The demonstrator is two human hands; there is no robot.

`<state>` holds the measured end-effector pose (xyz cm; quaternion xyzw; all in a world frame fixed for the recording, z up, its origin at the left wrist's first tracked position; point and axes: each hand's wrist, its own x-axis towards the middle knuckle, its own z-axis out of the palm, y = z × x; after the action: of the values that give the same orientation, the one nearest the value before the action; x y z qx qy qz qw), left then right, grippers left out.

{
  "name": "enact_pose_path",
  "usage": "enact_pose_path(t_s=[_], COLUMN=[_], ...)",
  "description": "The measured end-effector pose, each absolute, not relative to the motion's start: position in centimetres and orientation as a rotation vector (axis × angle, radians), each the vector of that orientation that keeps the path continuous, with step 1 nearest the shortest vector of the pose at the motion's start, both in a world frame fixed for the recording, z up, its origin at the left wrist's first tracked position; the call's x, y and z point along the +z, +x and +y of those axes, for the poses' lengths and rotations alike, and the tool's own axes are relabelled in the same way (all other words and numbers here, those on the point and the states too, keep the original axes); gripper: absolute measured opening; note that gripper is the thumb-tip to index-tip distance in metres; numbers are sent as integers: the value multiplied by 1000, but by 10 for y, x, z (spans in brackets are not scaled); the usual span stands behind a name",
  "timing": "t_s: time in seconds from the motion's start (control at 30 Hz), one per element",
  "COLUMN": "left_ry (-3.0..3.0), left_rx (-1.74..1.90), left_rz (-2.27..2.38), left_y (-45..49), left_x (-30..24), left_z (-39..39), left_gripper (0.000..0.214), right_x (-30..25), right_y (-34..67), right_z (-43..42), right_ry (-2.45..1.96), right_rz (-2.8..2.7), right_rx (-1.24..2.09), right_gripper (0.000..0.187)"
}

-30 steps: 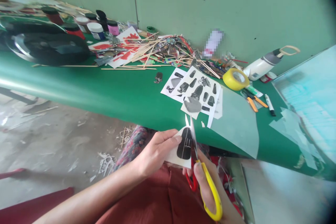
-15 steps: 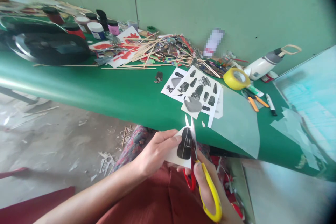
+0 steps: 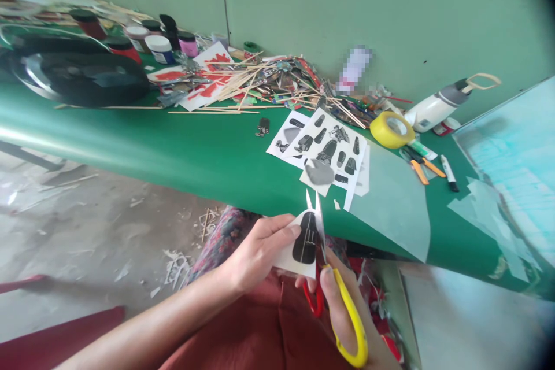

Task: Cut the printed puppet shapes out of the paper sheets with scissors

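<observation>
My left hand [image 3: 266,245] pinches a white piece of paper [image 3: 288,257] printed with a black tapered shape, thumb on top. In my right hand [image 3: 338,295] is a pair of scissors [image 3: 321,231] with one yellow and one red handle. Their blades point away from me, slightly parted, along the paper's right edge. Both hands are over my lap, just in front of the table edge. Beyond the blade tips lie printed sheets [image 3: 352,121] with several black shapes, a grey-printed scrap [image 3: 318,174] and a small dark cutout [image 3: 262,126].
The green table [image 3: 203,156] bears a heap of thin wooden sticks [image 3: 247,81], paint jars [image 3: 159,50] and a large black object [image 3: 82,72]. Yellow tape [image 3: 392,130], a white bottle [image 3: 440,105], orange-handled pliers [image 3: 425,167] and a translucent sheet [image 3: 390,208] are at right.
The view has shifted very slightly. My hands, the paper and the scissors keep nearly the same position, with the blades still a little apart.
</observation>
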<state>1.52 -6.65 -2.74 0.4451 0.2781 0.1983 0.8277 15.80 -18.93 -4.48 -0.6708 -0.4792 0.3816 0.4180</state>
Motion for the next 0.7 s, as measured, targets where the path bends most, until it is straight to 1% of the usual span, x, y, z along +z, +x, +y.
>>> enact_pose_path(t_s=[0.33, 0.43, 0.7], left_ry=[908, 917, 937], left_rx=[453, 450, 437], left_rz=[603, 617, 603], left_y=[15, 14, 14], left_x=[-28, -26, -26], left_z=[-69, -68, -67], left_gripper=[20, 19, 26], right_x=[-42, -41, -38], right_y=[158, 158, 155], right_z=[-182, -183, -187], right_ry=[-1645, -1640, -1642], right_rz=[-1204, -1205, -1176], right_rx=[1021, 1021, 989], right_gripper=[56, 54, 46])
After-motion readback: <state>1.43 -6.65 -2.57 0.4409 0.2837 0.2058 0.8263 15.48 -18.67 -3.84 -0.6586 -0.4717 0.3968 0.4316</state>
